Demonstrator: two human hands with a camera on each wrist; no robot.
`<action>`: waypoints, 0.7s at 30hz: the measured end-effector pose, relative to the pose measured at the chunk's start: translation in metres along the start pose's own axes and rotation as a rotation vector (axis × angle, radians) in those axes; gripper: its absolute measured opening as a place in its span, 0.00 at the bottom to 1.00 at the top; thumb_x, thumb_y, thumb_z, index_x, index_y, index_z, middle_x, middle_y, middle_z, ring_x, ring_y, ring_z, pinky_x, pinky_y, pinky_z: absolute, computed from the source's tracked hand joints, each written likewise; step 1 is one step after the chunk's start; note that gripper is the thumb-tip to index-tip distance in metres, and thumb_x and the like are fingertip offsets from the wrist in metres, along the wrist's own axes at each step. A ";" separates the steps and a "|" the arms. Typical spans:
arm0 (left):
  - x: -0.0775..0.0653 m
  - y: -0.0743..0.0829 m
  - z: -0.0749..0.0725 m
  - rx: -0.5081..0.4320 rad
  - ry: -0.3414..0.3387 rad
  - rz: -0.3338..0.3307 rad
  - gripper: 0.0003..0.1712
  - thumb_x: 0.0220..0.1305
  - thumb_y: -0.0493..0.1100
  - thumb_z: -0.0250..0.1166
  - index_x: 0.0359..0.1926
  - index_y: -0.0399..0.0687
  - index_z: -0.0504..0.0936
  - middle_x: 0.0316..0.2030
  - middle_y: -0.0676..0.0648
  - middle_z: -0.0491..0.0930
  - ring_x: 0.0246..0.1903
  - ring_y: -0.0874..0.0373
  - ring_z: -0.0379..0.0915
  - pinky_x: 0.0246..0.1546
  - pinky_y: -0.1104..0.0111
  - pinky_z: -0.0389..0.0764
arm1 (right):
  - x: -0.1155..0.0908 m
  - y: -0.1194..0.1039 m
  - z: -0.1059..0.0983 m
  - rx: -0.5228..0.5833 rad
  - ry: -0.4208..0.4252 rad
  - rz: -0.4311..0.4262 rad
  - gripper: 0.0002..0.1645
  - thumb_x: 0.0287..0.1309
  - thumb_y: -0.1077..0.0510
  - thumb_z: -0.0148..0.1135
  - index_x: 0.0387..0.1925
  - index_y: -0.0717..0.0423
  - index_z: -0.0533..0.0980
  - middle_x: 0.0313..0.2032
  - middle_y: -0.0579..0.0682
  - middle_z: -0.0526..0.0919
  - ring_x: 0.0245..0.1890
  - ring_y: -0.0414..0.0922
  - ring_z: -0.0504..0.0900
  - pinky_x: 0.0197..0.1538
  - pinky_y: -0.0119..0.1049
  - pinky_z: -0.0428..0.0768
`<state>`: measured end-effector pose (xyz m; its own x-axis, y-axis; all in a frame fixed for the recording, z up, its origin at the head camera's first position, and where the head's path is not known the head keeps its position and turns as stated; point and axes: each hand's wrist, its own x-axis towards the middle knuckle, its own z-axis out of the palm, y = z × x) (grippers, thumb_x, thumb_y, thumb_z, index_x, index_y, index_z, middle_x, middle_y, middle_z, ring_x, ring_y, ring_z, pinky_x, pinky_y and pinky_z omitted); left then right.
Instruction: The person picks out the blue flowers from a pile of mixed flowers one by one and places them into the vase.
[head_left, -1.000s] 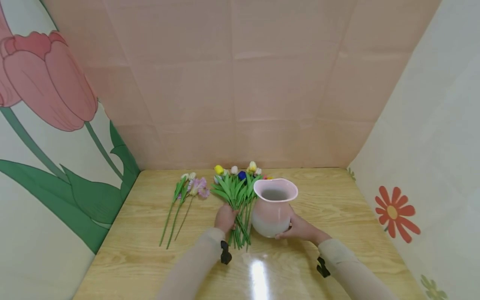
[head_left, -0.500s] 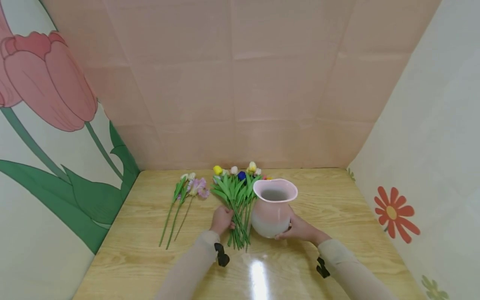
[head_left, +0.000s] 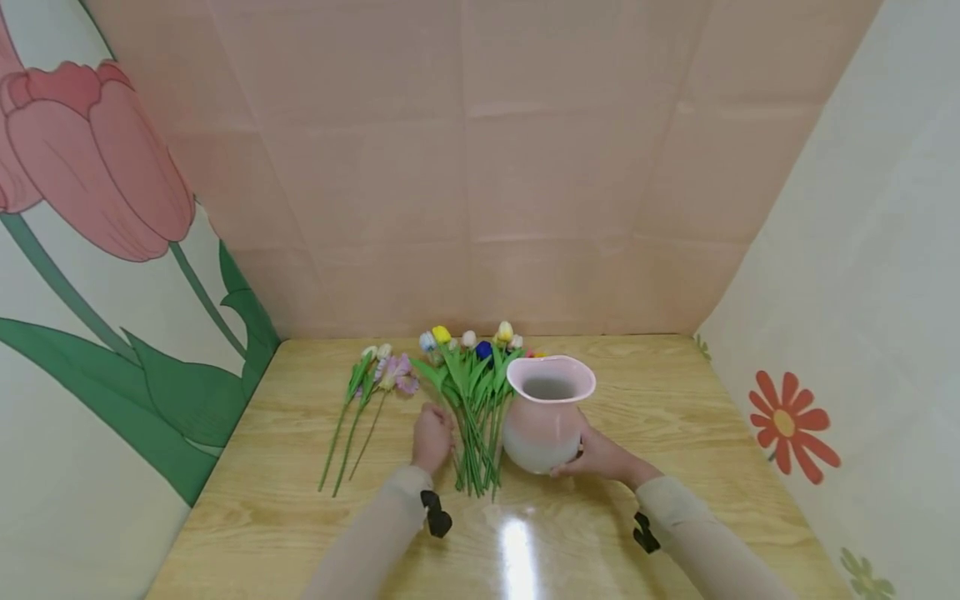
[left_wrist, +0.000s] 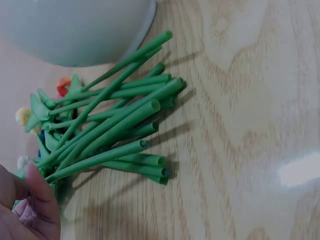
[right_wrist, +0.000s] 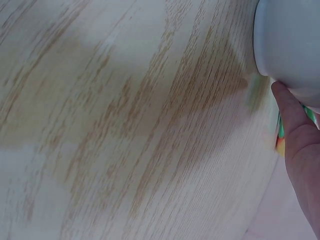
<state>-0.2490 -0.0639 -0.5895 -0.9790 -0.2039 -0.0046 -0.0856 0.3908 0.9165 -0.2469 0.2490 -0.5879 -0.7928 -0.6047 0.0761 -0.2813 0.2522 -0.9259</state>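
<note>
In the head view my left hand [head_left: 432, 437] is at the left side of a bunch of artificial tulips [head_left: 480, 383] lying on the table. Its thumb and fingers pinch one green tulip stem [left_wrist: 100, 159], seen in the left wrist view; a pale blue tulip head [head_left: 427, 341] stands out at the bunch's left edge. My right hand [head_left: 600, 457] holds the pink-and-white vase [head_left: 543, 433] low on its right side, thumb near the base and the other fingers partly hidden behind it. The vase has a wavy rim, and its mouth faces up.
Left of the bunch lie two white tulips [head_left: 360, 392] and a purple flower [head_left: 396, 373] on a thin stem. The wooden table [head_left: 675, 400] meets a pink backdrop [head_left: 480, 208] at its far edge. Printed flower panels stand on both sides.
My left hand has moved left from the middle of the stems, and the pale blue tulip has spread leftward from the bunch. The right hand and vase keep their place.
</note>
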 end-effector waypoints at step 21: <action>0.020 -0.008 -0.035 0.316 0.216 0.072 0.05 0.67 0.42 0.54 0.39 0.44 0.71 0.23 0.48 0.74 0.21 0.55 0.72 0.21 0.64 0.71 | 0.001 0.006 -0.001 -0.001 -0.003 0.003 0.69 0.35 0.57 0.78 0.69 0.35 0.39 0.64 0.46 0.58 0.61 0.48 0.63 0.59 0.44 0.64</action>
<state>-0.2609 -0.1029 -0.5827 -0.9258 -0.3375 0.1705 -0.1041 0.6611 0.7431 -0.2495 0.2506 -0.5934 -0.7922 -0.6059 0.0726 -0.2797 0.2547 -0.9257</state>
